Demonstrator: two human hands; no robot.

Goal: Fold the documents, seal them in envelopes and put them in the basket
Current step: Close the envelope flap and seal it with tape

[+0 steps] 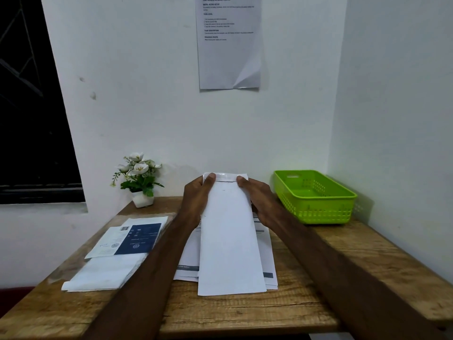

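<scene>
1. I am watching the wooden surface (318, 278) carrying everything.
2. A green basket (318, 212) is sitting to the right of the envelope.
3. The white envelope (229, 241) is lying over loose documents (266, 253).
4. My left hand (196, 200) and right hand (259, 202) are pinching the envelope's far end, thumbs on top.

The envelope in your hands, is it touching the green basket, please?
Apart. The head view shows bare wall and wood between the envelope, held by both hands, and the basket to its right.
</scene>
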